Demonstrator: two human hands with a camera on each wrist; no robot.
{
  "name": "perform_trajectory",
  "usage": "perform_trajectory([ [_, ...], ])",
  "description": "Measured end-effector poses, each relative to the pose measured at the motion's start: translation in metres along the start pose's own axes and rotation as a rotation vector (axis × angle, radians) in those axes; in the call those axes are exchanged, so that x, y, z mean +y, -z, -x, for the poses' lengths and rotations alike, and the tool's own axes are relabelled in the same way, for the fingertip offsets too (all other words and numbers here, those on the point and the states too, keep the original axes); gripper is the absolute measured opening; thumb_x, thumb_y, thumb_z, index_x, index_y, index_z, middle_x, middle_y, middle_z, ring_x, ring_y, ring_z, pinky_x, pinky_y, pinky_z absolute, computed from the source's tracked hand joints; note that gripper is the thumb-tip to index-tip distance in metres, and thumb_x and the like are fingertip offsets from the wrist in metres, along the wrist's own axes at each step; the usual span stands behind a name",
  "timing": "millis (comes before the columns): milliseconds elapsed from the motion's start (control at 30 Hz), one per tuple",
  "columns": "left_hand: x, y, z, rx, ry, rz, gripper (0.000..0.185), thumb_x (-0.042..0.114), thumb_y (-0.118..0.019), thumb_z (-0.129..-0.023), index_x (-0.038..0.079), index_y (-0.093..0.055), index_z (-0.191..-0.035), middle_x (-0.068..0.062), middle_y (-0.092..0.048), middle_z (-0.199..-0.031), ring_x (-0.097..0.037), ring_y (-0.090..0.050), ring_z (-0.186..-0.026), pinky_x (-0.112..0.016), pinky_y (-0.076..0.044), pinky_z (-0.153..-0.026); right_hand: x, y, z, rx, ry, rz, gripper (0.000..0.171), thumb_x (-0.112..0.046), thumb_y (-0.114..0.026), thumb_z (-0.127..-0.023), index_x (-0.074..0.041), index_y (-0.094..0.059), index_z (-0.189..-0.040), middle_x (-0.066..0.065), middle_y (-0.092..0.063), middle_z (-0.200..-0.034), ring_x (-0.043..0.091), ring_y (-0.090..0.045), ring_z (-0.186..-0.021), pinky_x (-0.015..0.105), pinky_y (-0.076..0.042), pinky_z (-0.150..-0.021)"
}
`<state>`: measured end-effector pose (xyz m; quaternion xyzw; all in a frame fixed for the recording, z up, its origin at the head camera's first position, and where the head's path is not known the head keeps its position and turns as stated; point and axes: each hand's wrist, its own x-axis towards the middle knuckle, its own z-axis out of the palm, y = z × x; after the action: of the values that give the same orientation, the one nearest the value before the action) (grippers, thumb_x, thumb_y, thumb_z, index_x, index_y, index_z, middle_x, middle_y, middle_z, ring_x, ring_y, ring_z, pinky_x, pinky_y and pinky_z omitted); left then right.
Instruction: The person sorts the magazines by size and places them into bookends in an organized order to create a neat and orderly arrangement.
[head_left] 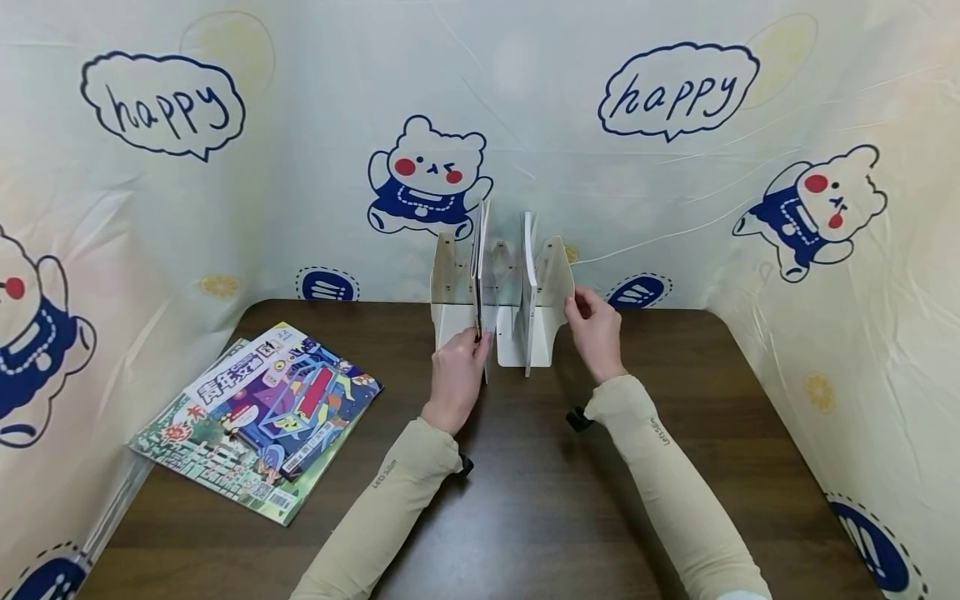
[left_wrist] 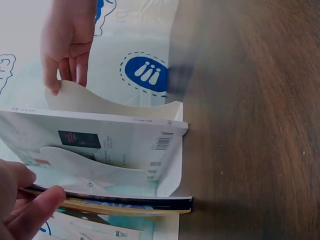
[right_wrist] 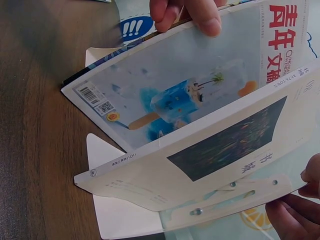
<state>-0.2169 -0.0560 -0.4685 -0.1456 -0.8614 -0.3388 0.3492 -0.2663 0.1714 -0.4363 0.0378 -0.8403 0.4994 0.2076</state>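
Note:
A white book rack [head_left: 555, 283] with upright dividers stands at the back of the brown table. My left hand [head_left: 456, 371] pinches thin magazines [head_left: 480, 275] by their near edge as they stand upright in the rack's left part. An ice-pop picture covers the outer magazine [right_wrist: 175, 107] in the right wrist view. My right hand [head_left: 597, 333] pinches the edge of the rack's right end panel, thumb and fingers on either side. Between the hands, a white book [head_left: 529, 283] stands upright in another slot, its dark cover picture [right_wrist: 230, 137] showing in the right wrist view.
Two overlapping magazines [head_left: 281, 408] lie flat on the table [head_left: 510, 517] at the left, the upper one purple and blue. A pale cloth [head_left: 315, 167] with bear prints hangs close behind the rack and along both sides.

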Motion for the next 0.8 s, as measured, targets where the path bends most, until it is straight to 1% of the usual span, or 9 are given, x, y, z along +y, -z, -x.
perform_trajectory([
  [133, -0.001, 0.004, -0.002, -0.032, 0.034, 0.024, 0.022, 0.015, -0.072, -0.1, -0.002, -0.068, -0.086, -0.013, -0.071, -0.077, -0.025, -0.077, -0.075, -0.035, -0.062, -0.06, 0.0, 0.0, -0.001, 0.005, 0.005, -0.001, 0.028, -0.013, -0.065, -0.103, 0.0, -0.072, -0.127, 0.018, -0.074, -0.113, 0.029, -0.069, -0.092, 0.023, -0.055, -0.071],
  [367, -0.003, 0.008, 0.0, -0.065, 0.07, 0.014, 0.023, 0.017, -0.073, -0.099, -0.002, -0.068, -0.087, -0.014, -0.07, -0.077, -0.026, -0.074, -0.069, -0.038, -0.062, -0.058, 0.0, 0.0, 0.001, -0.006, -0.007, 0.009, 0.029, -0.014, -0.064, -0.103, -0.001, -0.071, -0.128, 0.018, -0.074, -0.114, 0.029, -0.069, -0.093, 0.028, -0.058, -0.074],
  [533, -0.003, 0.011, 0.003, -0.085, 0.082, 0.006, 0.024, 0.018, -0.072, -0.1, -0.003, -0.069, -0.088, -0.015, -0.072, -0.079, -0.027, -0.075, -0.07, -0.041, -0.062, -0.059, 0.001, -0.001, 0.002, -0.013, -0.018, 0.006, 0.03, -0.015, -0.064, -0.103, -0.001, -0.071, -0.129, 0.018, -0.073, -0.115, 0.029, -0.069, -0.095, 0.032, -0.059, -0.077],
  [700, -0.002, 0.016, 0.004, -0.097, 0.086, -0.002, 0.021, 0.017, -0.071, -0.1, -0.003, -0.071, -0.092, -0.015, -0.075, -0.083, -0.025, -0.076, -0.07, -0.041, -0.063, -0.061, 0.0, -0.001, 0.002, -0.009, -0.014, 0.004, 0.029, -0.014, -0.065, -0.103, 0.0, -0.071, -0.127, 0.019, -0.074, -0.114, 0.029, -0.069, -0.094, 0.033, -0.059, -0.076],
  [800, -0.001, 0.021, 0.005, -0.103, 0.085, -0.012, 0.019, 0.017, -0.069, -0.101, -0.001, -0.073, -0.094, -0.013, -0.076, -0.084, -0.024, -0.076, -0.072, -0.042, -0.063, -0.063, -0.002, 0.0, 0.001, -0.004, -0.011, -0.001, 0.029, -0.013, -0.065, -0.103, 0.001, -0.071, -0.127, 0.02, -0.074, -0.113, 0.031, -0.069, -0.093, 0.039, -0.06, -0.078],
])
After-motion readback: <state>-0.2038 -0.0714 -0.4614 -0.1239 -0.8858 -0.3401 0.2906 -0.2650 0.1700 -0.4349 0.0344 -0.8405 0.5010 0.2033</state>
